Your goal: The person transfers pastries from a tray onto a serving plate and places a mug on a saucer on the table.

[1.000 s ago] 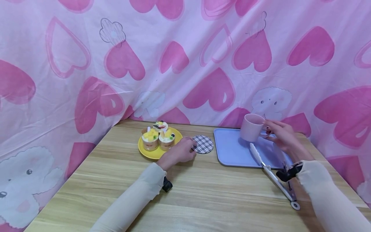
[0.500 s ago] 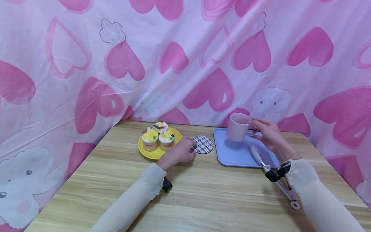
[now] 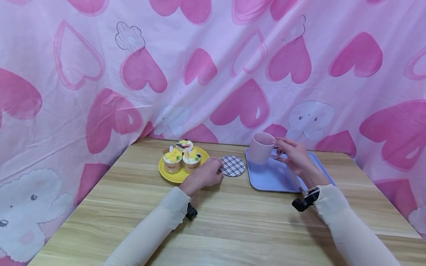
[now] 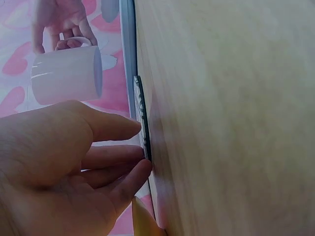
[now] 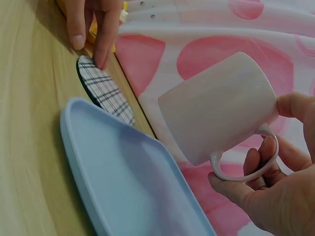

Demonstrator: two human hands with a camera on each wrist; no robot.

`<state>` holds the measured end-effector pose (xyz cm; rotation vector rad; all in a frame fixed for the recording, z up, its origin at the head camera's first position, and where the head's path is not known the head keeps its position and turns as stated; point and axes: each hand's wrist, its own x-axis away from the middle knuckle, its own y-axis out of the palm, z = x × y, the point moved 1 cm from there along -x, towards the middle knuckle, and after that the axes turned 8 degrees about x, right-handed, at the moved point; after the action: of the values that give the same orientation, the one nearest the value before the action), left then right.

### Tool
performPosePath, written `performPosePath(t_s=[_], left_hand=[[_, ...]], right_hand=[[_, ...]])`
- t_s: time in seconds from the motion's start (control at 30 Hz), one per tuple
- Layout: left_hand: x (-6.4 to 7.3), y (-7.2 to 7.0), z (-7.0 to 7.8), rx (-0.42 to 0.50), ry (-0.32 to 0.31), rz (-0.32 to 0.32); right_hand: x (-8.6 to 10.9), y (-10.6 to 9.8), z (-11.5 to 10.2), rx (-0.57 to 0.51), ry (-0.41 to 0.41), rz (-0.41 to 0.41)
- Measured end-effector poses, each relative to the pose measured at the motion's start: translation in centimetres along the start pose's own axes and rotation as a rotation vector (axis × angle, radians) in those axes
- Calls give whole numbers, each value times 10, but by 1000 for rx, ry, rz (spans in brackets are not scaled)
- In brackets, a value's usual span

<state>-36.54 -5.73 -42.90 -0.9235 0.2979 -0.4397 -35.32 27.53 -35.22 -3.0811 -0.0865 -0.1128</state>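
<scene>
A pink mug (image 3: 259, 152) hangs upright over the left end of the blue tray (image 3: 266, 181). My right hand (image 3: 294, 157) grips it by the handle, with fingers curled through the loop and the thumb by the rim in the right wrist view. A round black-and-white plaid coaster (image 3: 234, 166) lies flat on the table, left of the tray. My left hand (image 3: 209, 173) is at its left edge; a fingertip touches the coaster (image 5: 106, 91) in the right wrist view, while another digit stands apart from it. The left fingers look relaxed.
A yellow plate (image 3: 163, 173) with several fruit-topped dessert cups (image 3: 173, 162) stands left of my left hand. Tongs (image 3: 303, 191) lie across the tray's front edge, mostly hidden by my right forearm. A pink heart-patterned cloth (image 3: 239, 103) hangs behind the wooden table (image 3: 213, 229).
My right hand has carried the mug leftward over the tray, from its middle to its left end, nearer the coaster. The right forearm now covers most of the tongs. My left hand stayed put.
</scene>
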Motion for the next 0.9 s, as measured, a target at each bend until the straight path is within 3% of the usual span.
performPosePath(t_s=[0.4, 0.7, 0.9], left_hand=[[9, -9, 14, 18, -2, -9], [22, -17, 32, -1, -41, 3], [15, -13, 23, 24, -26, -13]], right_hand=[[-9, 25, 12, -27, -30, -16], [-13, 39, 16, 67, -29, -16], [-16, 47, 21, 38, -51, -38]])
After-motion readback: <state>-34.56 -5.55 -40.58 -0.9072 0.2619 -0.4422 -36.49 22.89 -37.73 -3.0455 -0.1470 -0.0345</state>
